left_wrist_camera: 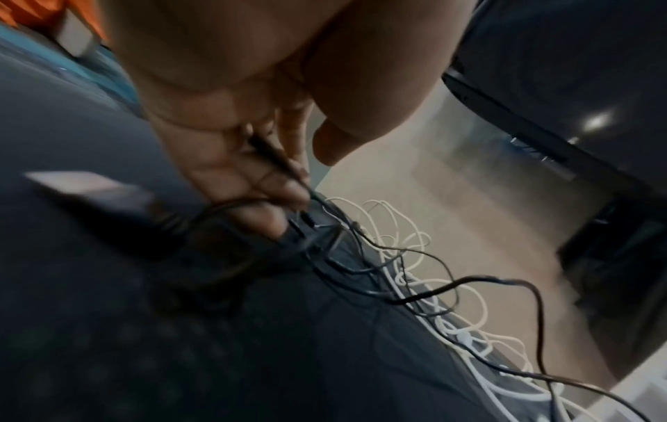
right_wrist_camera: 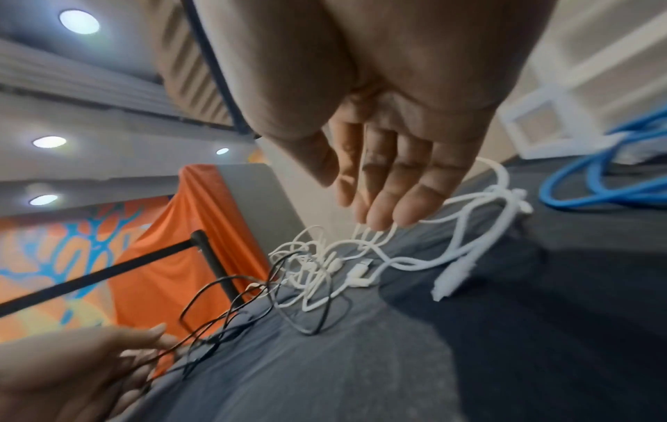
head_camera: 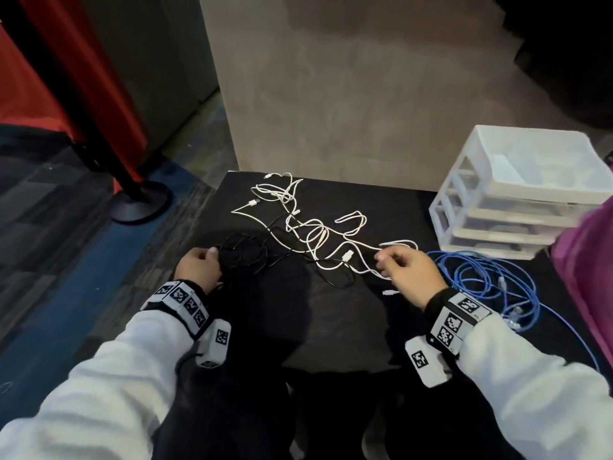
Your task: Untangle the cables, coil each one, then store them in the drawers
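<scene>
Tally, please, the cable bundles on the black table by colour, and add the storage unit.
Thin black cable bundle: 1
White cable tangle: 1 (the separate cables in it cannot be counted)
Blue cable bundle: 1
White plastic drawer unit: 1
Total: 4

An exhibition-hall booth: a black-draped table (head_camera: 331, 327) stood beside a stanchion (head_camera: 139, 200), beneath recessed ceiling lights (right_wrist_camera: 78, 21), near an orange printed banner (right_wrist_camera: 72, 257).

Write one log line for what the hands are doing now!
left hand: holds black cable | right hand: open over white cables | drawers: closed
</scene>
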Available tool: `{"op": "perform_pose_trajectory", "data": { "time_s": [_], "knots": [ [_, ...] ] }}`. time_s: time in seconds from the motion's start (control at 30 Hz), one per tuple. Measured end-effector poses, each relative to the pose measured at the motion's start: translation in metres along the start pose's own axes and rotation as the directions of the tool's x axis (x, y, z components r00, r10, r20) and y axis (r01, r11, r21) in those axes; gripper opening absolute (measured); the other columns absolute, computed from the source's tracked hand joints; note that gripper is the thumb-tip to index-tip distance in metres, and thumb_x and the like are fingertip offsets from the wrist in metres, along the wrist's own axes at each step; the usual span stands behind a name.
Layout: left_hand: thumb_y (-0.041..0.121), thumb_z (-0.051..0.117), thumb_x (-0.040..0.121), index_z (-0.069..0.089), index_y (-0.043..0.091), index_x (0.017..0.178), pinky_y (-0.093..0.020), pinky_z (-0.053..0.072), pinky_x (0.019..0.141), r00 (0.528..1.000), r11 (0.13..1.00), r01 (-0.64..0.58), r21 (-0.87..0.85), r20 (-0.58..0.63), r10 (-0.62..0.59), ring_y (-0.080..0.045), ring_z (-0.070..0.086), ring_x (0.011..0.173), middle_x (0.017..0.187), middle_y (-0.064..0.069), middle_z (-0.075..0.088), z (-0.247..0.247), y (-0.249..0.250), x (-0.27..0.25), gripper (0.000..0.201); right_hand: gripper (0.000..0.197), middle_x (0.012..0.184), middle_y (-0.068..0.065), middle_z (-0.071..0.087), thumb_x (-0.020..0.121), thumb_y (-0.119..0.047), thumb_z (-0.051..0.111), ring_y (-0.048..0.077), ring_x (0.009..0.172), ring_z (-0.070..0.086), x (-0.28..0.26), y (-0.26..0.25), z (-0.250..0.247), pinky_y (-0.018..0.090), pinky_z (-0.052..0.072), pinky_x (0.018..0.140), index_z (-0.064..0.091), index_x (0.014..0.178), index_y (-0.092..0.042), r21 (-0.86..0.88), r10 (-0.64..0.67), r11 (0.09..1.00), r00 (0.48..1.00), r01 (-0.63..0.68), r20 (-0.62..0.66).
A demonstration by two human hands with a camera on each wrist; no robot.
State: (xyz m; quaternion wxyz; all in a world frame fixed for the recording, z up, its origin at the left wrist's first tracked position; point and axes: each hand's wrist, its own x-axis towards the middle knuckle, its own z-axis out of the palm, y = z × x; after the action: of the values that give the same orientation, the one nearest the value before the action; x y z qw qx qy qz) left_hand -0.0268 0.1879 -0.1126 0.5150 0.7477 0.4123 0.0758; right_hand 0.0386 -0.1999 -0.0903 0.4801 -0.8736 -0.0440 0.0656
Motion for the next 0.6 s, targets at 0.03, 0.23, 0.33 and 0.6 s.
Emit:
{"op": "perform_pose_trajectory", "data": {
  "time_s": [0.03, 0.23, 0.33, 0.6],
  "knots": [
    [0.036, 0.054, 0.100, 0.066, 0.012, 0.104, -0.036, 0.059, 0.059, 1.000, 1.000, -0.019, 0.004, -0.012, 0.019, -0.025, 0.069, 0.072, 0.090, -0.013, 0.070, 0.002, 0.002, 0.000, 0.027, 0.018, 0.085, -0.002, 0.077, 0.100, -0.022, 0.063, 0.018, 0.080, 0.071, 0.004, 0.008, -0.004, 0.029, 0.055, 0.073, 0.075, 0.087, -0.024, 0.053, 0.054, 0.997, 0.998, -0.052, -0.038],
    [0.051, 0.058, 0.089, 0.069, 0.020, 0.108, -0.033, 0.050, 0.093, 0.978, 0.962, -0.193, 0.194, -0.039, 0.204, -0.025, 0.068, 0.099, 0.098, 0.004, 0.070, 0.003, 0.027, 0.006, 0.038, 0.010, 0.102, 0.000, 0.069, 0.097, -0.028, 0.065, 0.021, 0.090, 0.066, 0.027, 0.011, -0.017, 0.035, 0.053, 0.090, 0.074, 0.096, -0.024, -0.100, -0.002, 0.995, 0.977, -0.020, -0.214],
    [0.062, 0.060, 0.086, 0.065, 0.026, 0.117, -0.034, 0.048, 0.091, 0.952, 0.871, -0.304, 0.386, 0.099, 0.288, -0.025, 0.064, 0.107, 0.109, -0.001, 0.066, 0.007, 0.034, -0.008, 0.048, 0.033, 0.132, 0.003, 0.053, 0.094, -0.026, 0.071, 0.025, 0.102, 0.066, 0.037, 0.009, -0.012, 0.035, 0.050, 0.102, 0.068, 0.127, -0.023, -0.224, -0.019, 0.975, 0.995, -0.003, -0.095],
    [0.062, 0.062, 0.083, 0.061, 0.035, 0.130, -0.045, 0.037, 0.113, 0.898, 0.642, -0.438, 0.629, 0.266, 0.352, -0.032, 0.045, 0.132, 0.138, -0.003, 0.054, -0.016, -0.004, -0.035, 0.055, 0.016, 0.114, 0.005, 0.065, 0.088, -0.019, 0.077, 0.026, 0.106, 0.067, 0.046, 0.019, 0.001, 0.026, 0.046, 0.088, 0.073, 0.102, -0.025, -0.428, 0.158, 0.899, 0.981, -0.098, 0.108]
  ]
}}
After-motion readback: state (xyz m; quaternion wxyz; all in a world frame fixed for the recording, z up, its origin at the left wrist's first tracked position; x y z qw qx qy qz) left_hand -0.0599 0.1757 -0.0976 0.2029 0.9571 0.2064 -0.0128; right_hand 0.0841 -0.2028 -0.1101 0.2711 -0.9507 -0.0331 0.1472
